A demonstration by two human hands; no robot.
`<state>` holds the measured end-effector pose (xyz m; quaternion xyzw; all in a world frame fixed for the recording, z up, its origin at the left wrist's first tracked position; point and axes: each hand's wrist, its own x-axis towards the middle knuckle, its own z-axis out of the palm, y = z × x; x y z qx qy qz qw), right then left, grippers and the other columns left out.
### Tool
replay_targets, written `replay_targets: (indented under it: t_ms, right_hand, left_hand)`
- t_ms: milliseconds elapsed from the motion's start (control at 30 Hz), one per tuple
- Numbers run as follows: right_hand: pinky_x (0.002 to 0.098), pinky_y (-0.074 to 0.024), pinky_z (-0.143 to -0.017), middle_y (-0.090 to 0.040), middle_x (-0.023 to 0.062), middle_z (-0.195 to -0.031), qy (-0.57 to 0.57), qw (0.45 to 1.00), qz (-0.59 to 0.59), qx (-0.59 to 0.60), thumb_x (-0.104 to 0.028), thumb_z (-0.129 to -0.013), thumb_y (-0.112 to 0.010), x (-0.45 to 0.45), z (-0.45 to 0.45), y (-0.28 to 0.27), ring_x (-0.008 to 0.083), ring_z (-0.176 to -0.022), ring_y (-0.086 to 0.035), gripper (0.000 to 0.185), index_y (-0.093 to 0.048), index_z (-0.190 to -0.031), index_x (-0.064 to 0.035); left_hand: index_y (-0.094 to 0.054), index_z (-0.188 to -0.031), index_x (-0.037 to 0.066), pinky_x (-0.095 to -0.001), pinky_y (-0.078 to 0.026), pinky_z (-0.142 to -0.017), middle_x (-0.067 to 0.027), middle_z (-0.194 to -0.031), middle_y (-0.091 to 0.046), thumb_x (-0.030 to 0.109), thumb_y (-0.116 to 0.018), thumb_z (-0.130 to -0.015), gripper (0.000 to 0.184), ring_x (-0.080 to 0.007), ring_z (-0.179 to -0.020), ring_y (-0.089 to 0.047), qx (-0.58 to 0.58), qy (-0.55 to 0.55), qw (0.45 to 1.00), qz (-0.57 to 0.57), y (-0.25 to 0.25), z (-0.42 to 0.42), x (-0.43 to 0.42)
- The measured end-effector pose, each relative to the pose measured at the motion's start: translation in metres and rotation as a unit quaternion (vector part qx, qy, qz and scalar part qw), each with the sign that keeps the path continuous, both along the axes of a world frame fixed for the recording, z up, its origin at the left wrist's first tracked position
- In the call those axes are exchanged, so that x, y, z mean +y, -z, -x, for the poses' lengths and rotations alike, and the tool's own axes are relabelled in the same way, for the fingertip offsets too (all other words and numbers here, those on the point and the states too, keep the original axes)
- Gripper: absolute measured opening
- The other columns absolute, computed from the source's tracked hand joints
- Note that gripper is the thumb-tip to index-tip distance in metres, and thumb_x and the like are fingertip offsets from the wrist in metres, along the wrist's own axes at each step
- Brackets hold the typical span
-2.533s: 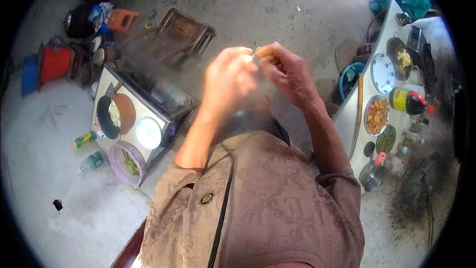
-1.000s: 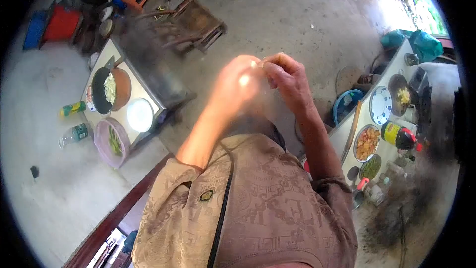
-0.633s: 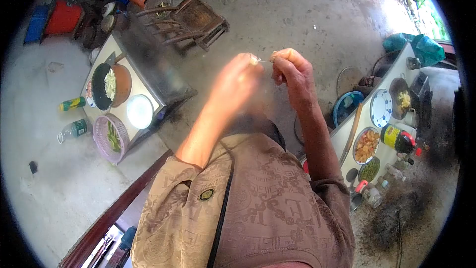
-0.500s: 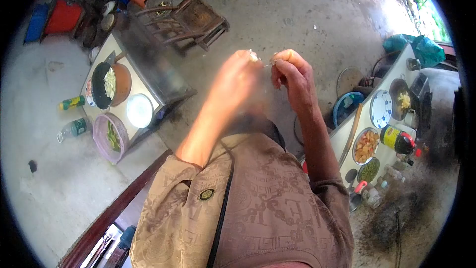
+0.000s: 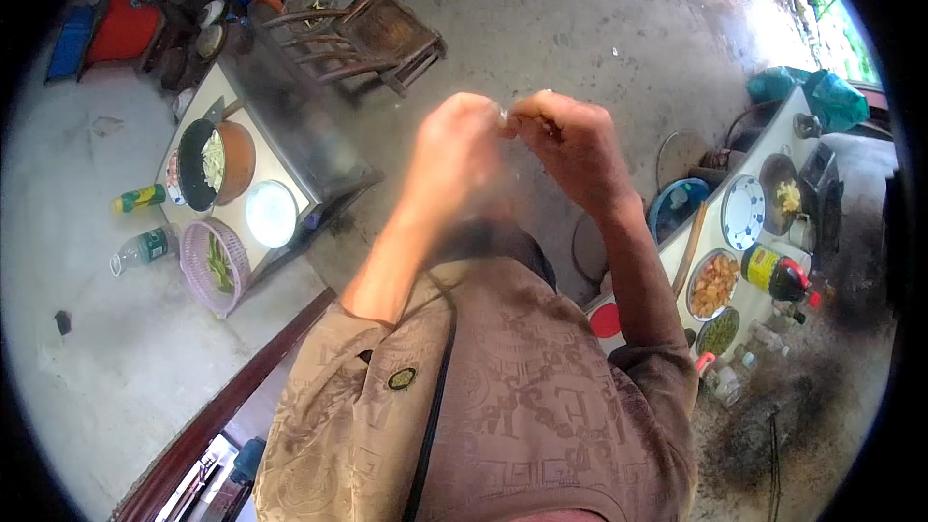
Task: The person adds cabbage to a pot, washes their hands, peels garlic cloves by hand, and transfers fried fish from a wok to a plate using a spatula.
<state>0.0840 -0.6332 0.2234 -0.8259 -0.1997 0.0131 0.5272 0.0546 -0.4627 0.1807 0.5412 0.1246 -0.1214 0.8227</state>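
Just between left hand (image 5: 452, 150) and right hand (image 5: 572, 143), a small pale piece (image 5: 503, 115).

Pot (image 5: 240, 159), plate (image 5: 272, 215), basket (image 5: 196, 266) set on left counter (image 5: 277, 169); chair (image 5: 387, 29) placed beyond; food-filled dish (image 5: 692, 296) set on right counter (image 5: 773, 142), beside bottle (image 5: 773, 273).

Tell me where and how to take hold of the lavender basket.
By its rim, probably: the lavender basket is open-topped, with green vegetables inside. Come from above, on the side lowest in the picture, which looks unobstructed; a white plate flanks its upper right, a clear plastic bottle its left.
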Motion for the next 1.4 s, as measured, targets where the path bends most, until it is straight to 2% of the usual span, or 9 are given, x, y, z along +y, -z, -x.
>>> replay_targets:
  t_ms: [300,433,600,800,900,967,1067,1300,1400]
  right_hand:
    - [0.037,-0.0516,-0.063,-0.066,0.0151,-0.08,-0.013,0.998,0.051,0.021,-0.012,-0.085,-0.065,0.005,0.001,0.004,0.0315,-0.073,-0.067,0.008,-0.066,-0.086,-0.0045]
    - [0.0386,-0.0513,-0.062,-0.065,0.0154,-0.08,-0.011,0.997,0.065,0.029,-0.012,-0.085,-0.063,0.007,0.003,0.004,0.0327,-0.073,-0.067,0.007,-0.066,-0.086,-0.0058]
    - [0.0406,-0.052,-0.062,-0.066,0.0153,-0.079,-0.003,0.996,0.087,-0.027,-0.011,-0.085,-0.061,0.008,0.007,0.013,0.0333,-0.073,-0.067,0.007,-0.065,-0.086,-0.0055]
    - [0.0415,-0.0524,-0.061,-0.066,0.0162,-0.077,-0.013,0.995,0.09,-0.029,-0.011,-0.085,-0.061,0.004,0.011,0.018,0.0338,-0.07,-0.067,0.008,-0.063,-0.089,-0.0046]
    - [0.0392,-0.053,-0.055,-0.065,0.0168,-0.074,-0.037,0.993,0.116,0.008,-0.009,-0.085,-0.061,0.005,0.012,0.015,0.0309,-0.064,-0.068,0.009,-0.062,-0.092,-0.0037]
    - [0.0356,-0.0528,-0.048,-0.065,0.0165,-0.072,-0.029,0.996,0.044,0.073,-0.009,-0.087,-0.062,0.006,0.014,0.014,0.0271,-0.06,-0.068,0.009,-0.061,-0.094,-0.002]
    - [0.0332,-0.0528,-0.045,-0.065,0.0151,-0.071,-0.025,0.995,0.042,0.09,-0.009,-0.089,-0.061,0.007,0.013,0.014,0.0215,-0.058,-0.068,0.01,-0.06,-0.094,-0.0008]
    - [0.0306,-0.0527,-0.049,-0.062,0.0117,-0.069,0.014,0.987,-0.027,0.158,-0.007,-0.088,-0.059,0.015,0.012,0.02,0.0126,-0.061,-0.064,0.008,-0.06,-0.095,-0.0021]
    - [0.0299,-0.0518,-0.056,-0.061,0.0112,-0.068,0.043,0.995,-0.038,0.084,-0.007,-0.089,-0.059,0.014,0.009,0.03,0.012,-0.063,-0.062,0.007,-0.06,-0.095,-0.0024]
  left_hand:
    - [-0.056,-0.092,0.002,-0.0199,-0.039,-0.035,-0.0081,-0.075,-0.065,0.015,-0.062,-0.095,0.014,-0.0093,-0.041,-0.053,-0.013,-0.022,0.998,-0.049,-0.005,-0.001,0.002]
    - [-0.057,-0.091,0.002,-0.0194,-0.039,-0.035,-0.0079,-0.074,-0.065,0.013,-0.063,-0.094,0.013,-0.009,-0.042,-0.053,-0.016,-0.035,0.999,-0.029,-0.002,-0.002,0.002]
    - [-0.058,-0.089,0.002,-0.0191,-0.039,-0.035,-0.0069,-0.071,-0.064,0.016,-0.066,-0.093,0.017,-0.0087,-0.044,-0.055,-0.045,-0.019,0.994,-0.097,0.0,0.0,0.001]
    - [-0.059,-0.092,0.001,-0.0193,-0.04,-0.036,-0.0067,-0.071,-0.064,0.018,-0.064,-0.094,0.018,-0.0096,-0.046,-0.058,-0.027,0.03,0.995,-0.093,0.005,0.0,0.008]
    - [-0.059,-0.093,0.001,-0.0199,-0.042,-0.038,-0.0072,-0.073,-0.065,0.019,-0.063,-0.095,0.019,-0.0108,-0.047,-0.059,-0.012,0.05,0.995,-0.081,0.005,0.0,0.014]
    - [-0.06,-0.094,0.001,-0.0201,-0.043,-0.039,-0.0072,-0.075,-0.066,0.018,-0.062,-0.095,0.017,-0.0113,-0.048,-0.06,-0.008,0.056,0.996,-0.067,0.011,0.0,0.017]
    - [-0.061,-0.097,0.001,-0.0201,-0.045,-0.04,-0.0074,-0.079,-0.067,0.014,-0.061,-0.095,0.014,-0.0116,-0.052,-0.062,-0.003,0.074,0.996,-0.054,0.008,0.001,0.022]
    - [-0.062,-0.107,0.001,-0.0184,-0.046,-0.043,-0.0093,-0.088,-0.069,0.006,-0.061,-0.092,0.016,-0.0114,-0.057,-0.064,0.019,0.094,0.995,-0.004,0.0,-0.001,0.031]
    - [-0.062,-0.109,0.001,-0.0183,-0.046,-0.043,-0.0104,-0.091,-0.069,0.006,-0.06,-0.091,0.018,-0.0112,-0.057,-0.064,0.033,0.095,0.995,0.013,0.0,-0.003,0.03]
